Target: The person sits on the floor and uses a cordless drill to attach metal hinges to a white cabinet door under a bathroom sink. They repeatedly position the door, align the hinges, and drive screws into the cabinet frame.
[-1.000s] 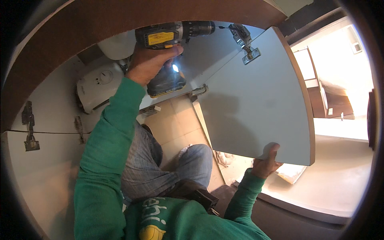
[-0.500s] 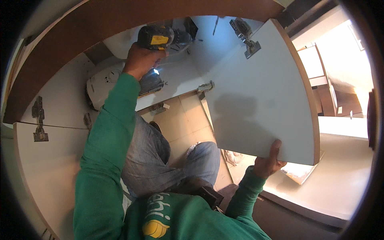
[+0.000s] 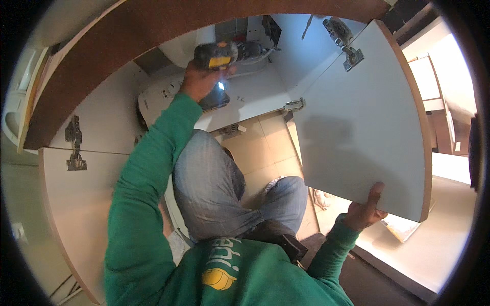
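Note:
My left hand (image 3: 199,80) is wrapped round the handle of a black and yellow cordless drill (image 3: 218,56) inside the cabinet. The drill's front end points right, toward the cabinet's white side wall (image 3: 293,56), and its small lamp glows. Whether the tip touches anything cannot be made out. At the right, my right hand (image 3: 365,210) grips the bottom edge of an open white cabinet door (image 3: 372,127), thumb on the inner face. Two metal hinges sit along that door's inner edge, an upper hinge (image 3: 351,56) and a lower hinge (image 3: 294,105).
Another open door (image 3: 76,204) with a metal hinge (image 3: 76,148) stands at the left. A brown curved-looking edge (image 3: 204,18) crosses above my arm. A white rounded appliance (image 3: 163,97) lies inside the cabinet. My knees are over the tiled floor (image 3: 265,137); a pale surface (image 3: 444,229) lies at right.
The view has shifted, so the cabinet and doors appear farther right. The drill sits slightly farther from the right door's hinges. Both hands keep their holds.

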{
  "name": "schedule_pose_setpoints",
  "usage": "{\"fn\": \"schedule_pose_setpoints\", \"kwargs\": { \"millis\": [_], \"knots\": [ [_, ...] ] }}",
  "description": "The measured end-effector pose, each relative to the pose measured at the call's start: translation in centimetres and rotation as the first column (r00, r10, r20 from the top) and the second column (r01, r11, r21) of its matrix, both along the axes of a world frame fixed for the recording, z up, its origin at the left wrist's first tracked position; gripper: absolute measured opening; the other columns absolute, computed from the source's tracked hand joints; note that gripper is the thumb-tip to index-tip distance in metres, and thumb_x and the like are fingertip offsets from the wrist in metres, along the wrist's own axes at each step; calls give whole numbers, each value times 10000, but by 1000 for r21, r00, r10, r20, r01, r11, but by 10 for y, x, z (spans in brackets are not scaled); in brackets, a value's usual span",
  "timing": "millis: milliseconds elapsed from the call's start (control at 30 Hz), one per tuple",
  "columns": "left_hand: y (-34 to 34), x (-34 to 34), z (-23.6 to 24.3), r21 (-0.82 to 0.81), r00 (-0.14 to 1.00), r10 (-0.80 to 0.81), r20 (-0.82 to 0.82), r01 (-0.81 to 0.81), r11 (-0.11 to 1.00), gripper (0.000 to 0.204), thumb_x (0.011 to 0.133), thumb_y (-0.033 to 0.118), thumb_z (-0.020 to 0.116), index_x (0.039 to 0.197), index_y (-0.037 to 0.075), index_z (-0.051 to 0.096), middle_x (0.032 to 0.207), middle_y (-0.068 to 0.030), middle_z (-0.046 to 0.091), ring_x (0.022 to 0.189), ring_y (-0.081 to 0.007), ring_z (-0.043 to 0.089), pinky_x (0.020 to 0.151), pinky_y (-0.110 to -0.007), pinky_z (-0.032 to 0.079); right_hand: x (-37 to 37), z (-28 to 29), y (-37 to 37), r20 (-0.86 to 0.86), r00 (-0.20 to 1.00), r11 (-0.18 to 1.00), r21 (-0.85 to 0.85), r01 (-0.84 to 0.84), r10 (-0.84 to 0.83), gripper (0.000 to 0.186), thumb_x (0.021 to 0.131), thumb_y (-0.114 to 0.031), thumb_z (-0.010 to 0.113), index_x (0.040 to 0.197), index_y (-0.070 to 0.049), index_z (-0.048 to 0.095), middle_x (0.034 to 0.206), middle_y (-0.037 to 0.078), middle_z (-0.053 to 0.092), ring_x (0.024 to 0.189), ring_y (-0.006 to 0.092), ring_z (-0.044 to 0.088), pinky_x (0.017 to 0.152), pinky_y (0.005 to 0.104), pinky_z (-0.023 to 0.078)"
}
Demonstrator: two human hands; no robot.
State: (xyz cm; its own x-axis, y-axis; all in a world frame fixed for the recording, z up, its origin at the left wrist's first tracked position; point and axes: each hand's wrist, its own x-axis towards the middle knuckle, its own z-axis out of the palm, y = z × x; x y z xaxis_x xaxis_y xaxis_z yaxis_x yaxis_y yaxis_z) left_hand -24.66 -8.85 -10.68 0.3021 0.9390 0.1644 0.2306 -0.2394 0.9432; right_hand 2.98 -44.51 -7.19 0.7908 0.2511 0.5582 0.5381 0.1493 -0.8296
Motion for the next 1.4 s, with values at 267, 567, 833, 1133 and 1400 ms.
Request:
{"fn": "schedule_pose_setpoints", "kwargs": {
  "millis": [267, 567, 833, 1133, 1400],
  "knots": [
    [-22, -24, -100, 29, 968, 142, 208, -151, 988, 480, 819, 193, 810, 1213, 26, 592, 1260, -101, 625, 1089, -184, 625, 947, -357, 515, 8, -11, -7, 72, 997, 999, -26, 37, -35, 268, 894, -78, 682, 1135, 7, 603, 1063, 140, 655, 952, 231, 654, 831, 356, 586],
    [-18, -73, -187, 280, 934, 142, -329, -47, 959, 395, 953, 353, 601, 1303, 170, 595, 1289, -68, 628, 1189, -254, 583, 1061, -494, 388, 8, -7, -4, -99, 991, 986, 146, -80, 95, 290, 884, -40, 665, 1156, 11, 578, 1113, 143, 631, 1012, 233, 635, 881, 380, 558],
    [-14, -93, -213, 482, 725, 323, -609, 15, 876, 304, 907, 297, 611, 1207, 269, 654, 1224, -9, 664, 1158, -253, 601, 1004, -542, 407, 7, -7, -9, 27, 999, 999, -25, -47, 48, 272, 891, -35, 650, 1150, 16, 580, 1085, 129, 641, 981, 221, 641, 865, 357, 552],
    [-51, -54, -128, 198, 917, 336, -217, -295, 935, 434, 812, 394, 769, 1088, 68, 691, 1055, -94, 716, 950, -269, 674, 898, -396, 496, -4, 5, 5, -92, 990, 992, 82, -100, 108, 254, 862, -2, 669, 1109, 21, 614, 1061, 114, 655, 951, 192, 637, 844, 332, 534],
    [-119, -59, -56, 124, 819, 461, -342, -447, 886, 318, 862, 254, 742, 1043, -1, 681, 990, -145, 709, 886, -201, 658, 821, -322, 512, -12, 20, 12, -81, 990, 987, 121, -105, 115, 254, 829, 49, 664, 1081, 14, 649, 1022, 94, 668, 931, 180, 629, 807, 304, 521]
  ]
}}
